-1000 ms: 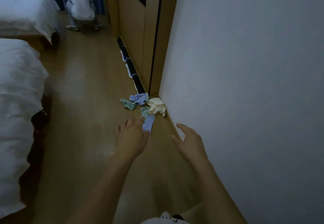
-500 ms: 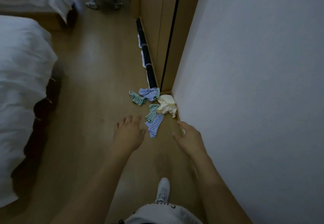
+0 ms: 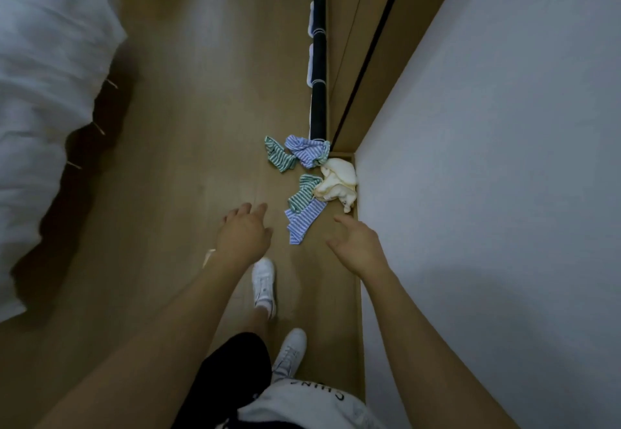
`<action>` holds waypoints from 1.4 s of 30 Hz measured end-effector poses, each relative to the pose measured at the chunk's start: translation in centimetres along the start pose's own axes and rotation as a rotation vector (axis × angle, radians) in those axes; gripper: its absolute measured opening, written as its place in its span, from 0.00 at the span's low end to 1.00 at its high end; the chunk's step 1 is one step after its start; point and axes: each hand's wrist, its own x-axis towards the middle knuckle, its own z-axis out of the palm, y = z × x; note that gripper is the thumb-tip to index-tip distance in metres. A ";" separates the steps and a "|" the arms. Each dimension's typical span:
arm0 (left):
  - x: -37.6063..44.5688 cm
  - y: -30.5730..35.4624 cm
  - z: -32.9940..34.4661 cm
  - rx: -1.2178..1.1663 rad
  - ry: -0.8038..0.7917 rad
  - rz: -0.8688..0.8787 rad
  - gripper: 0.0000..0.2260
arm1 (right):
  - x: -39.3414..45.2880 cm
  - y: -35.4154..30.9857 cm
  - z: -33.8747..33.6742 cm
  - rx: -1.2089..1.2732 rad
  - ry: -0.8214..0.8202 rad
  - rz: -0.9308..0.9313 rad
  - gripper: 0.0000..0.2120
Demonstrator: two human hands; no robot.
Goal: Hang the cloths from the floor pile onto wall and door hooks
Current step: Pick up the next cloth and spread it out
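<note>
Both hands are being held out over the floor (image 3: 188, 160), empty: the left hand (image 3: 243, 235) with fingers loosely spread and slightly drooped, the right hand (image 3: 358, 249) with fingers relaxed and parted, thumb out. Nothing is being pinched or touched.

The cloth pile (image 3: 311, 173) is lying on the floor at the corner where the wall (image 3: 504, 160) meets the wooden cabinet (image 3: 366, 42) — the nearest blue striped cloth (image 3: 304, 222) between and just beyond the two hands, a green striped cloth (image 3: 302, 193) overlapping it, a cream cloth (image 3: 337, 181) pressed against the wall's foot.

Risks, as judged:
- Overlapping cloths are likely being lifted together if the top one is grabbed carelessly, so one may be dropped on the way.
- The cream cloth is wedged at the wall edge — knuckles may be scraped there.
- A white shoe (image 3: 264, 281) is planted near the blue cloth's tail; the cloth could be trodden on.
- No hooks are being shown in view.

Against the earlier frames: the view is being tilted further down, the pile is being approached, both shoes are now showing, and the figure at the far end of the room is no longer being seen.
</note>
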 end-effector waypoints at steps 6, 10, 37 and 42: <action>8.5 0.0 1.1 -0.041 -0.071 0.008 0.26 | 7.9 0.4 0.9 -0.045 -0.088 0.050 0.19; 14.5 0.0 2.7 -0.049 -0.162 0.022 0.25 | 13.7 1.0 1.7 -0.137 -0.209 0.153 0.22; 44.3 -4.1 42.2 -0.234 -0.565 -0.091 0.34 | 46.5 27.0 24.8 -0.315 -0.627 0.180 0.18; 47.1 -3.6 48.5 -0.392 -0.590 -0.122 0.42 | 48.8 30.8 28.0 -0.301 -0.657 0.168 0.24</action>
